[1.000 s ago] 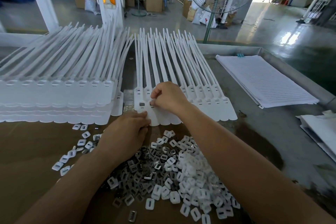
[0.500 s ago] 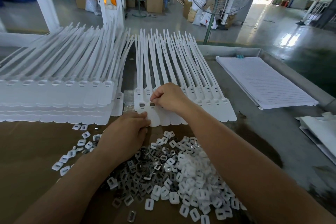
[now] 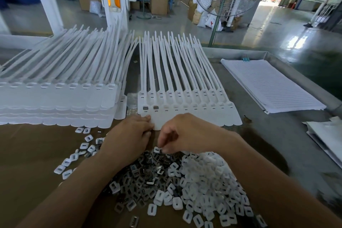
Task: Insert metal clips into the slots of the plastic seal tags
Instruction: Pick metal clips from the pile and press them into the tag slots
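Observation:
A row of white plastic seal tags [image 3: 187, 109] lies flat ahead of me, straps pointing away. The two leftmost tags carry metal clips [image 3: 145, 107] in their slots; the other slots look bare. A pile of metal clips and white plastic caps [image 3: 166, 177] lies on brown cardboard in front of me. My left hand [image 3: 129, 135] rests at the near edge of the leftmost tags, fingertips touching the plastic. My right hand [image 3: 183, 133] reaches down to the far edge of the pile, its thumb and fingertips pinching a small clip that is mostly hidden.
A tall stack of white seal tags [image 3: 59, 102] fills the left side. A sheaf of lined paper [image 3: 268, 85] lies at the right on the grey metal table [image 3: 268, 135], with more sheets [image 3: 329, 135] at the far right edge. Loose caps [image 3: 81, 146] are scattered to the left.
My right hand left the second tag's slot, where a clip now sits, and came back down to the pile. My left hand stayed at the tags' near edge.

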Tool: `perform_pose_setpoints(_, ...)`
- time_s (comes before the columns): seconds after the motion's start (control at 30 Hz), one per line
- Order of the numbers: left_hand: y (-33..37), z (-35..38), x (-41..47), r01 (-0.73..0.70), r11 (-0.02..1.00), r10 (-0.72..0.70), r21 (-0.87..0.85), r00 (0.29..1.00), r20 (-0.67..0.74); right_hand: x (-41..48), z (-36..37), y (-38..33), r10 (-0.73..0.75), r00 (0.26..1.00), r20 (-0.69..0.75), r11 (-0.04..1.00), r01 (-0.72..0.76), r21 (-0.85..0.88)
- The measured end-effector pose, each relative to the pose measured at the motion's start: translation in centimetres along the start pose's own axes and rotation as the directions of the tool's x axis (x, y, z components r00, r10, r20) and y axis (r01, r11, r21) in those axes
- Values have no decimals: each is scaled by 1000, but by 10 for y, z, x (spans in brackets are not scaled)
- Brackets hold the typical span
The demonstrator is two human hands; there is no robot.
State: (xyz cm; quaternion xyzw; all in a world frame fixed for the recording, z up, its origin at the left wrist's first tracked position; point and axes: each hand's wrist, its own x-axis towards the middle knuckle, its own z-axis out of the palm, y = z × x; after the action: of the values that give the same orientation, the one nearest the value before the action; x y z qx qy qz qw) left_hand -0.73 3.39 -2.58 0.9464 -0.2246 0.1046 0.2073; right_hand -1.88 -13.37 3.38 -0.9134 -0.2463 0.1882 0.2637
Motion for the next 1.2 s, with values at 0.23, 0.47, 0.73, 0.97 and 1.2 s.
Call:
perform_pose_setpoints(0.23, -1, 2, 1, -10, 1000, 10, 10, 1000, 7, 0, 15, 2, -18, 999, -41, 993, 13, -120)
perform_pose_setpoints(0.47, 1, 4, 2, -19, 1000, 19, 22, 1000, 4, 0, 18, 6, 0, 999, -37, 997, -3, -81)
perform_pose_setpoints(0.73, 2, 3, 1, -11, 1000, 11, 15, 1000, 8, 0, 9, 11, 10, 994, -110, 1000, -7, 25)
perform_pose_setpoints(0.97, 3, 0, 0, -19, 1000, 19, 0, 1000, 20, 24, -9, 30, 136, 938, -320, 987, -100, 126)
perform_pose_setpoints(1.2, 1, 2, -1, 4, 1000, -4, 4, 1000, 8, 47, -15, 38, 243, 881, -406, 963, -168, 213)
